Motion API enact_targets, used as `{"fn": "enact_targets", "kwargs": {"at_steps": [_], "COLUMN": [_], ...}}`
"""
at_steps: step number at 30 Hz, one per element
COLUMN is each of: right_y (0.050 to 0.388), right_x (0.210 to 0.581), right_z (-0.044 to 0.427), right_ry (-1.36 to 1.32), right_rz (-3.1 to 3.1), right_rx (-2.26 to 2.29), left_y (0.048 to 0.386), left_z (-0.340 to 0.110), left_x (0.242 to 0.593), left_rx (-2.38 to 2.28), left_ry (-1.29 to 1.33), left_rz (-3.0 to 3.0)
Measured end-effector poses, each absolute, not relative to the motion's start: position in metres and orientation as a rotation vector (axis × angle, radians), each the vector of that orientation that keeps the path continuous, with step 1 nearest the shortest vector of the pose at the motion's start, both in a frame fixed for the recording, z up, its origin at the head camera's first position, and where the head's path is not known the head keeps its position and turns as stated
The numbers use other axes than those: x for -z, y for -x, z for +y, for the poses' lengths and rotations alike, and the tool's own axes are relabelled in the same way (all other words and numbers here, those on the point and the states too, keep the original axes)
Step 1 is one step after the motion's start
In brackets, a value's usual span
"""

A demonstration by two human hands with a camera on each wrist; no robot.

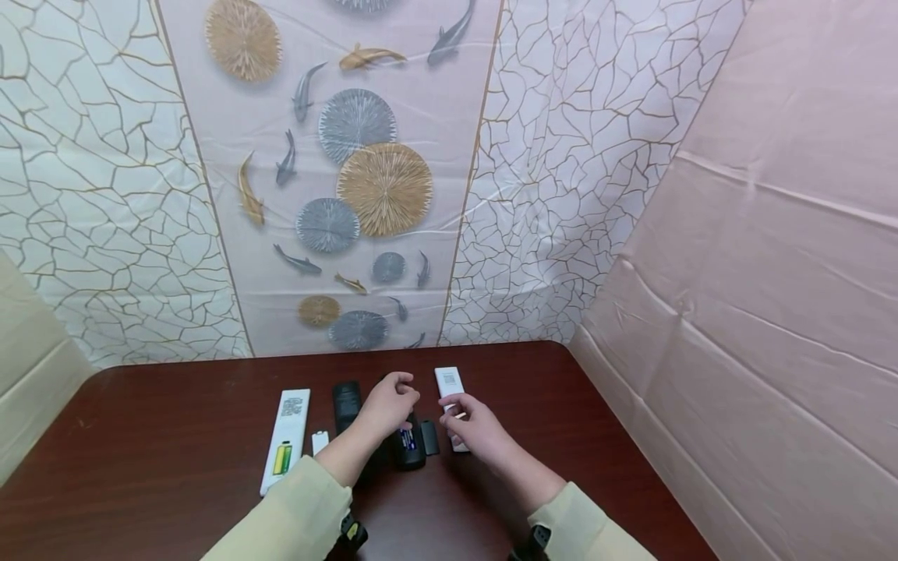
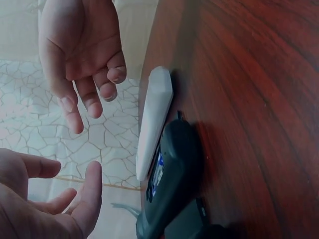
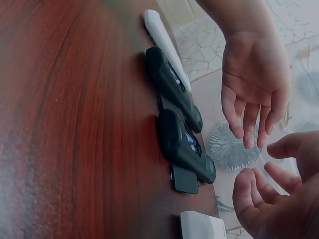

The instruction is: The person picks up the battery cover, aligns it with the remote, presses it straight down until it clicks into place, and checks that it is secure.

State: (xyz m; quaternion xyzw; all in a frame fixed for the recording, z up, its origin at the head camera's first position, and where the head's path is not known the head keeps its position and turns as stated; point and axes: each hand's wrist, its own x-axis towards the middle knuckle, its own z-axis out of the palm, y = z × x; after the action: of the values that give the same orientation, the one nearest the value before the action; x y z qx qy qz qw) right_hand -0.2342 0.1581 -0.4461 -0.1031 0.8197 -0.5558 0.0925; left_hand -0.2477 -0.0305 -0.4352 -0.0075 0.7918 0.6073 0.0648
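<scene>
My left hand (image 1: 382, 409) hovers over a black remote control (image 1: 410, 453), its fingers loosely bent and holding nothing. Blue batteries show in that remote's uncovered compartment. Beside it lies a black battery cover (image 1: 430, 438). My right hand (image 1: 480, 432) is raised above a white remote control (image 1: 448, 382), fingers relaxed, nothing between them. In the left wrist view both hands are apart from the white remote (image 2: 155, 114) and the black one (image 2: 183, 149). A second black remote (image 1: 347, 401), partly hidden by my left arm, also shows blue in its back in the right wrist view.
Another white remote (image 1: 292, 413) lies on the left, with a yellow-green battery (image 1: 283, 457) in its back. Near it is a small white cover (image 1: 319, 440), partly behind my sleeve. The dark red wooden table (image 1: 168, 444) meets patterned cloth at its far edge.
</scene>
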Motion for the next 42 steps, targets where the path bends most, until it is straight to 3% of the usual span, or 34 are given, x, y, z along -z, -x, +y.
{"fn": "enact_targets", "kwargs": {"at_steps": [19,42], "right_y": [0.259,0.277], "right_x": [0.452,0.455], "right_z": [0.139,0.124], "right_ry": [0.912,0.963], "right_rz": [2.895,2.814], "right_rx": [0.263,-0.222], "left_y": [0.282,0.298], "left_z": [-0.04,-0.028], "left_x": [0.461,0.462], "left_rx": [-1.224,-1.0], "left_ry": [0.147,0.238], "left_rz": [2.794,2.821]}}
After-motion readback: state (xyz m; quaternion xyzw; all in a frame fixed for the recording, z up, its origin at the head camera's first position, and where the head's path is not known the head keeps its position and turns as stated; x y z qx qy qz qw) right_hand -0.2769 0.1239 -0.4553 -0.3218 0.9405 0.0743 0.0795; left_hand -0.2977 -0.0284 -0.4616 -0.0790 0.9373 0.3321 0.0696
